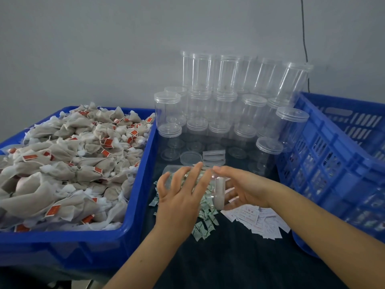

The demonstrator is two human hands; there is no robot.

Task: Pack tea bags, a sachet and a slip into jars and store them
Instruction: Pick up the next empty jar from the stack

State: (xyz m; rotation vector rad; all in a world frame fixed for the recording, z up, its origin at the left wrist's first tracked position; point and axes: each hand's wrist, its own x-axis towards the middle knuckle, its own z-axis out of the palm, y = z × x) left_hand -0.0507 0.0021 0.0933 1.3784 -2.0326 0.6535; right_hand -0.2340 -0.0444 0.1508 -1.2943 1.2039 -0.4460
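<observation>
A clear plastic jar [219, 191] lies on its side above the dark table, its open mouth facing right. My left hand [179, 197] grips the jar's body from above with fingers spread. My right hand [246, 188] cups the mouth end, thumb on top and fingers below. What is inside the jar is hidden by my hands. Under the jar lies a heap of small green-and-white sachets [205, 225]. White printed slips [259, 221] lie to their right. Tea bags [62, 163] with red tags fill a blue bin [138, 205] at the left.
Several empty lidded clear jars [225, 105] are stacked against the grey wall behind my hands. A loose clear lid [190, 157] and a threaded jar neck [214, 157] sit just beyond the jar. A blue slotted crate [333, 163] stands at the right.
</observation>
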